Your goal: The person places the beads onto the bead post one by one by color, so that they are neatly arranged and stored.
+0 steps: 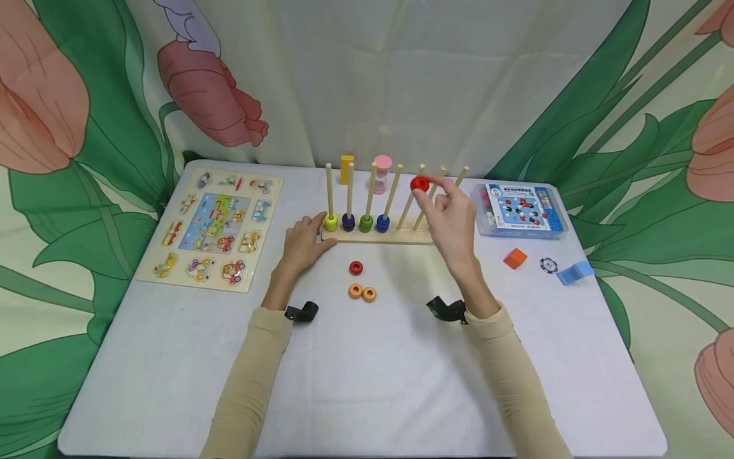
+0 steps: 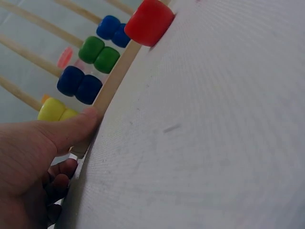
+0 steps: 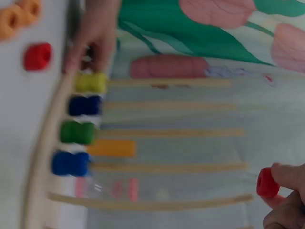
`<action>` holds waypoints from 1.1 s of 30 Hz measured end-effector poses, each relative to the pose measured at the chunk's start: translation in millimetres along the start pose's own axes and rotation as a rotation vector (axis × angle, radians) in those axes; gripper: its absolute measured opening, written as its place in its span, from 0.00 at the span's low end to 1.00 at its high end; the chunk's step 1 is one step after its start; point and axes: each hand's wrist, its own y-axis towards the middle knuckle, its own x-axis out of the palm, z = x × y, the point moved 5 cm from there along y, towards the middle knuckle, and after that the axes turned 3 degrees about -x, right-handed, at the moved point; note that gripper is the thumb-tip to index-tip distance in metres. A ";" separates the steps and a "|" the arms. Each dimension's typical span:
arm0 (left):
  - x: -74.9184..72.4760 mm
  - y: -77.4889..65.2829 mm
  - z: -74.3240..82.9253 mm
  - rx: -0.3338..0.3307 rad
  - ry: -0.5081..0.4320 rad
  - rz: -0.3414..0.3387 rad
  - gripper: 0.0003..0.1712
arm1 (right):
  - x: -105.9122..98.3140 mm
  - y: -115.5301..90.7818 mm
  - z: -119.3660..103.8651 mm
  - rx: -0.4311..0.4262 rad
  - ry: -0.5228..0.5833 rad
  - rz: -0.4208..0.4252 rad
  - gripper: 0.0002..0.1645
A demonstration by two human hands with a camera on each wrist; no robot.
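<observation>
Right hand (image 1: 453, 220) is pinching a red bead (image 1: 420, 184) near the tip of the fifth peg (image 1: 405, 211); probably light, hard and slightly slippery, the bead is favouring a hold on its rim. Left hand (image 1: 302, 243) is gripping the left end of the wooden rack (image 1: 378, 236).

Pale wood and smooth beads on a matt, woven-looking white tablecloth (image 1: 367, 382).
From my remote seat I read the peg rack (image 1: 408, 236) as bare, smooth wood; the red bead (image 2: 149, 23) in front of it has a soft, painted-looking sheen. Left of the rack, the vehicle puzzle board (image 1: 215, 220) has a smooth printed face; right of the rack, the storage box (image 1: 524, 234) looks like clear, shiny plastic under a printed paper sheet (image 1: 522, 209).
</observation>
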 end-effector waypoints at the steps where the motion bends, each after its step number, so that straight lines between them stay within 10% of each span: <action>1: -0.3 0.1 0.3 0.001 0.000 0.002 0.43 | -6.0 7.5 -4.8 -0.023 -0.015 0.039 0.28; 13: 0.7 1.5 0.4 0.006 -0.003 -0.011 0.44 | -2.8 35.2 0.9 -0.012 -0.096 0.068 0.26; 23: -2.2 -0.4 -0.4 0.009 -0.010 -0.003 0.44 | 8.6 0.0 15.7 -0.025 0.109 0.164 0.21; 33: -2.1 1.5 -0.6 0.013 -0.008 -0.005 0.44 | 108.7 -72.6 68.9 0.231 0.061 -0.553 0.18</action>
